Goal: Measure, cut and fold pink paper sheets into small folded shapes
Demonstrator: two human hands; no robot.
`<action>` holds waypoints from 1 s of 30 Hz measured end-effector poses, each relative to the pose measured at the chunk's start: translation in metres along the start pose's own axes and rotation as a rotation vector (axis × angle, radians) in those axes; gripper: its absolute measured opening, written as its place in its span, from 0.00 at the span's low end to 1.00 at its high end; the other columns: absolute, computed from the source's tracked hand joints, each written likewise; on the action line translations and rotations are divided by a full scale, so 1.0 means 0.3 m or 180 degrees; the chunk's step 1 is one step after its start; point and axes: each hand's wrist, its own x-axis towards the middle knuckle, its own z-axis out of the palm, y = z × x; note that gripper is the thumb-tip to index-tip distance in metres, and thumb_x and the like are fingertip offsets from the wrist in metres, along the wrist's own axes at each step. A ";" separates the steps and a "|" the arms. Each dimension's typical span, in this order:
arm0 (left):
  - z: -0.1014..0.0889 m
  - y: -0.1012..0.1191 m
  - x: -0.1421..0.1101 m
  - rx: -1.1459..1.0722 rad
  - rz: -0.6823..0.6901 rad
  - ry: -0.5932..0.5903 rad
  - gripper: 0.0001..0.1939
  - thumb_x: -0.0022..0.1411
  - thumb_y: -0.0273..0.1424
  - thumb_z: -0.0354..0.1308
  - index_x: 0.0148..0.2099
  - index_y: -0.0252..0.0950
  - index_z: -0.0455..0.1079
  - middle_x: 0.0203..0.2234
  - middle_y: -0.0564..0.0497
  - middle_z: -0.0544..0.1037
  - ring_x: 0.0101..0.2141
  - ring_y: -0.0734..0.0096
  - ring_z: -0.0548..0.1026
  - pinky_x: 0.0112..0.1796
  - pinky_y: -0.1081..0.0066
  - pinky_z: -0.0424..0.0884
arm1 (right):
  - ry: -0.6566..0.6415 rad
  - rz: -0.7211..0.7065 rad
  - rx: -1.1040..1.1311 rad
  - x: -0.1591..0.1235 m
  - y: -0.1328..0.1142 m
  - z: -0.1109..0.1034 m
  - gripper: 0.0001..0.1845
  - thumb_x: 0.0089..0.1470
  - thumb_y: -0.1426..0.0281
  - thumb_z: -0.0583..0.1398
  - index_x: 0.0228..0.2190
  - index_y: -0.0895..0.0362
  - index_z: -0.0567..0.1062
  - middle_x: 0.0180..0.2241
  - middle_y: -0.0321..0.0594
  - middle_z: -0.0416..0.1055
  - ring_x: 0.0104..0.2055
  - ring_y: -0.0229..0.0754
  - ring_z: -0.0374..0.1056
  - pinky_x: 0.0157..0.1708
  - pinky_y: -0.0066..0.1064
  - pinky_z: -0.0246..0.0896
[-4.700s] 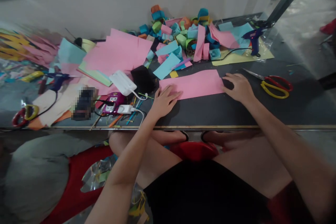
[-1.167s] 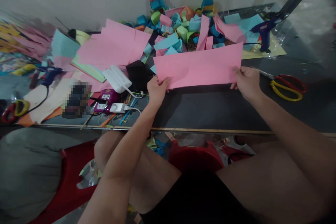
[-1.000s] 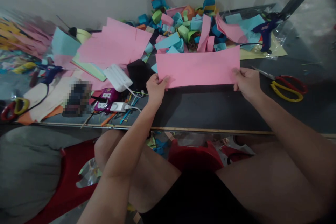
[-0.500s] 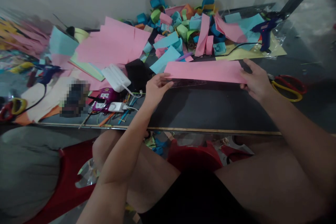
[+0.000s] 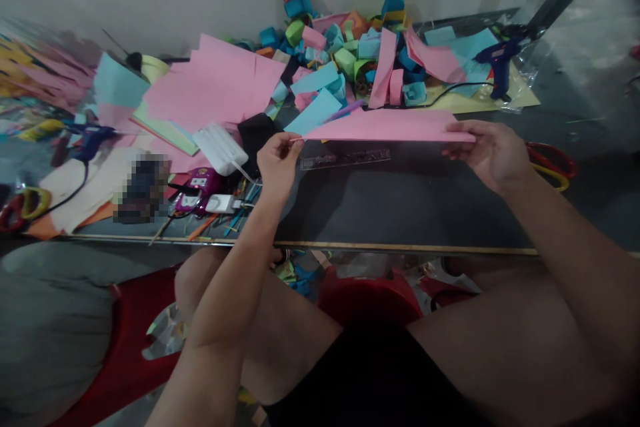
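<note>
A long pink paper strip (image 5: 385, 125) is stretched level above the dark table between my hands. My left hand (image 5: 279, 159) pinches its left end between thumb and fingers. Closed on the right end is my right hand (image 5: 493, 150), thumb on top and fingers beneath. On the table below the paper lies a clear ruler (image 5: 345, 159). Scissors with red and yellow handles (image 5: 553, 163) rest beside my right hand, partly hidden by it. Just behind the strip are a light blue paper piece (image 5: 314, 113) and a purple pen-like stick (image 5: 345, 110).
Folded coloured paper pieces (image 5: 345, 57) are heaped along the wall. A blue glue gun (image 5: 500, 67) sits at the back right, another glue gun (image 5: 90, 140) at the left. Pink sheets (image 5: 215, 87), a white adapter (image 5: 220, 147) and a purple power strip (image 5: 200, 183) lie left of my hands.
The pink strip has tilted flatter, its near edge now facing me. My left hand has moved left and my right hand slightly right. More of the ruler shows.
</note>
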 end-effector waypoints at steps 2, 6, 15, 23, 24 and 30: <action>-0.012 0.001 0.007 -0.0025 0.0096 0.0050 0.15 0.58 0.47 0.72 0.37 0.42 0.78 0.29 0.53 0.78 0.32 0.71 0.73 0.34 0.71 0.71 | -0.0060 -0.0070 0.0017 -0.001 0.003 -0.001 0.14 0.40 0.63 0.63 0.32 0.54 0.81 0.28 0.43 0.75 0.30 0.44 0.72 0.35 0.39 0.67; -0.025 -0.001 0.015 -0.0019 0.0179 0.0026 0.13 0.61 0.46 0.71 0.39 0.43 0.78 0.29 0.54 0.76 0.30 0.73 0.72 0.34 0.71 0.69 | -0.0092 -0.0260 0.0035 -0.007 0.010 0.015 0.15 0.35 0.70 0.63 0.31 0.54 0.81 0.26 0.40 0.75 0.29 0.41 0.72 0.36 0.37 0.67; -0.028 -0.006 0.025 0.0235 0.0151 0.0243 0.26 0.59 0.58 0.67 0.39 0.40 0.74 0.30 0.53 0.73 0.33 0.69 0.73 0.37 0.69 0.70 | -0.0001 -0.0743 -0.0440 0.003 0.038 0.004 0.14 0.36 0.61 0.77 0.29 0.50 0.86 0.21 0.33 0.74 0.20 0.32 0.59 0.21 0.31 0.49; -0.047 -0.007 0.030 0.0215 0.0058 0.0139 0.20 0.60 0.48 0.72 0.39 0.38 0.73 0.36 0.50 0.77 0.42 0.65 0.77 0.42 0.69 0.75 | 0.0318 -0.1402 -0.1179 -0.009 0.033 -0.013 0.07 0.47 0.64 0.73 0.32 0.48 0.88 0.23 0.35 0.76 0.23 0.35 0.58 0.26 0.36 0.53; -0.048 -0.008 0.030 0.0236 0.0062 0.0163 0.19 0.60 0.47 0.72 0.39 0.38 0.74 0.36 0.50 0.77 0.42 0.66 0.77 0.42 0.69 0.75 | 0.0331 -0.1555 -0.1282 -0.016 0.025 -0.010 0.06 0.47 0.65 0.73 0.32 0.47 0.88 0.23 0.35 0.75 0.23 0.36 0.59 0.28 0.36 0.54; -0.052 -0.009 0.033 0.0403 0.0189 0.0289 0.14 0.62 0.43 0.71 0.39 0.39 0.75 0.36 0.51 0.77 0.40 0.67 0.76 0.41 0.70 0.74 | 0.0404 -0.2207 -0.1747 -0.062 -0.005 0.005 0.04 0.52 0.63 0.73 0.27 0.46 0.85 0.28 0.37 0.79 0.29 0.41 0.69 0.32 0.37 0.61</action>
